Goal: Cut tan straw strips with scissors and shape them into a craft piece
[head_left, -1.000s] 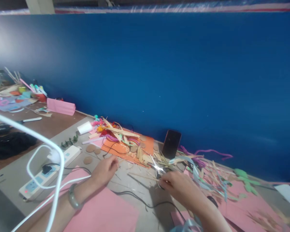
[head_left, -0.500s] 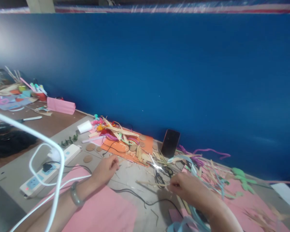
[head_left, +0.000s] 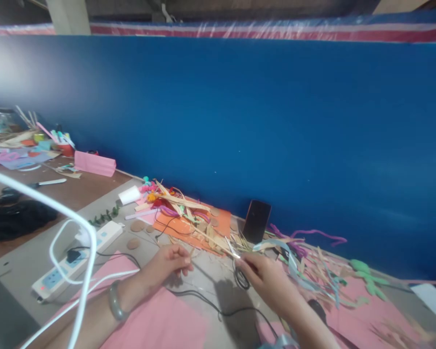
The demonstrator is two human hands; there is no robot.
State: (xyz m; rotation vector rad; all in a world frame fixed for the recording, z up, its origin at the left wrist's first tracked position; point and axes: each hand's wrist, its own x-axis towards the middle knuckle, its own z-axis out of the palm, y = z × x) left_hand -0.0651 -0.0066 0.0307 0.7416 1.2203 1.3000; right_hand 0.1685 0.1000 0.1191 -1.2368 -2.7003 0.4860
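Observation:
My right hand (head_left: 267,279) is pinched on the near end of a long thin pale strip (head_left: 207,236) that runs up and left over the orange sheet (head_left: 189,225). My left hand (head_left: 169,261) hovers just above the grey table with its fingers curled together; whether it holds anything I cannot make out. A bangle sits on that wrist. Between the hands lie scissors with black handles (head_left: 240,271) and a black cable (head_left: 203,298).
A pile of straw strips, pipe cleaners and ribbons (head_left: 305,271) spreads to the right. A dark phone (head_left: 257,221) leans on the blue wall. A white power strip (head_left: 76,259) and white cable lie left. Pink sheets (head_left: 156,320) cover the near table edge.
My right hand moved left and up, lifting the long strip so it now points toward the orange sheet. My left hand shifted slightly right and curled its fingers. The camera tilted up a little.

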